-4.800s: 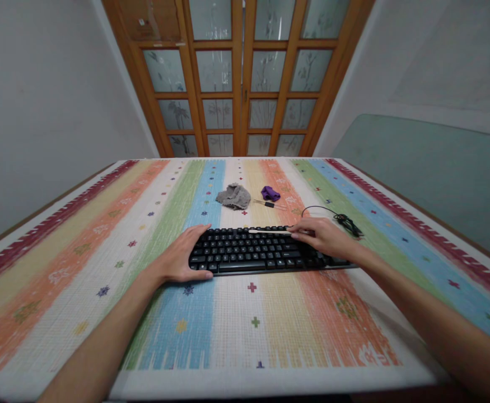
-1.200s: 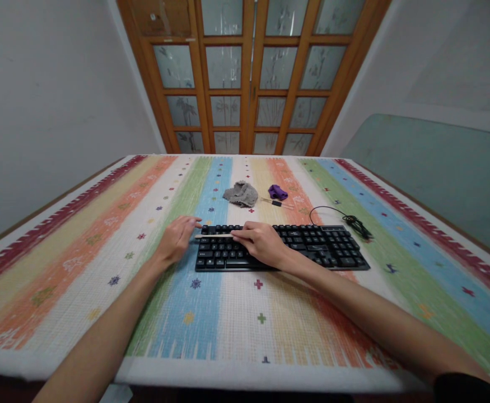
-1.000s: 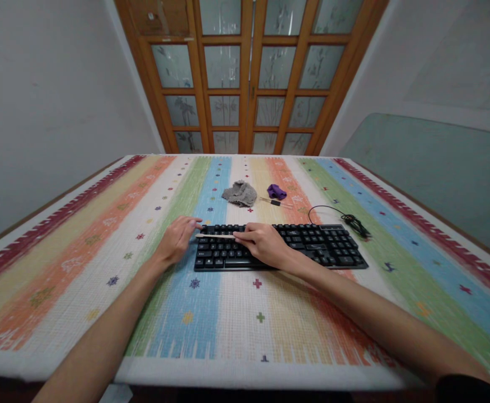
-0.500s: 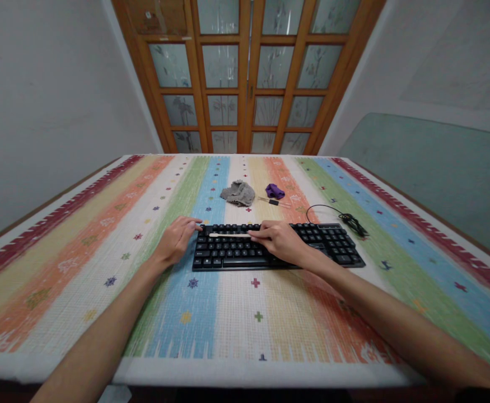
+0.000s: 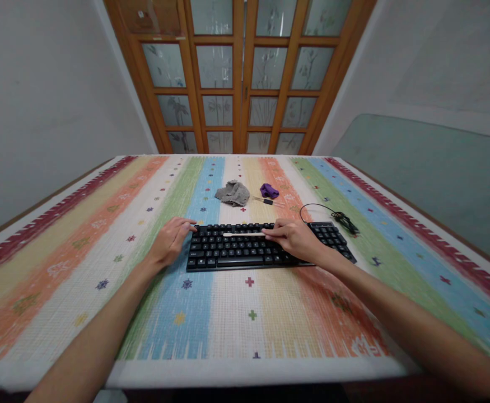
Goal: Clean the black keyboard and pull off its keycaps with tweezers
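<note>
Cloth-covered table (image 5: 232, 330): right grip (image 5: 293, 235) pinches pale stick (image 5: 245, 234) over keyboard (image 5: 245, 260); left grip (image 5: 171, 240) at corner, can't tell if clamping. Light bracing: keyboard may skid.

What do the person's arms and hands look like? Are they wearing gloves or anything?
No gloves! The left hand and the right hand are both bare, and I can't see any rings. The left forearm and right forearm look slim, with no sleeve, watch or bracelet showing. The fingernails are too small to make out.
</note>
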Demonstrator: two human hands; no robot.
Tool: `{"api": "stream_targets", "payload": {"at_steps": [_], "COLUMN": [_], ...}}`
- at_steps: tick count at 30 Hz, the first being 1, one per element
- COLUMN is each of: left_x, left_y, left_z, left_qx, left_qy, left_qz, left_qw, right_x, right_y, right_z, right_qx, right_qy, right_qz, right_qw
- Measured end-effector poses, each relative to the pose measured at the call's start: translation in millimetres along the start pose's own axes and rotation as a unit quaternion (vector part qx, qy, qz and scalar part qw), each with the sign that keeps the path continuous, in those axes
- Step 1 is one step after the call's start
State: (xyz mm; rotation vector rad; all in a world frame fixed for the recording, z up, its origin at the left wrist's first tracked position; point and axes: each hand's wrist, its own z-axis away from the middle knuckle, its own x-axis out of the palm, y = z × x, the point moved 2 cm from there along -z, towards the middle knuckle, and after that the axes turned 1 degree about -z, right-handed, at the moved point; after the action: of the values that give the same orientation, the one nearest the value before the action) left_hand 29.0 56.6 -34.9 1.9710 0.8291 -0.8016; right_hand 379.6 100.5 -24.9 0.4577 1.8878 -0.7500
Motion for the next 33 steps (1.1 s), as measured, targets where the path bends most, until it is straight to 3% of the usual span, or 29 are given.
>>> {"api": "stream_targets", "payload": {"at_steps": [13, 33], "left_x": [0.1, 5.3], "left_y": [2, -1], "left_z": [0, 1], "left_qx": [-0.017, -0.048], "left_qy": [-0.002, -0.015], "left_qz": [-0.006, -0.003], "left_qw": [1.0, 0.999], "right_x": [-21, -49], "right_y": [34, 62], "right_z": [31, 68], "right_qx": [0.032, 0.062], "right_qy": [0.002, 0.004], "right_qz": [0.028, 0.065], "right_qw": [0.999, 0.996]}}
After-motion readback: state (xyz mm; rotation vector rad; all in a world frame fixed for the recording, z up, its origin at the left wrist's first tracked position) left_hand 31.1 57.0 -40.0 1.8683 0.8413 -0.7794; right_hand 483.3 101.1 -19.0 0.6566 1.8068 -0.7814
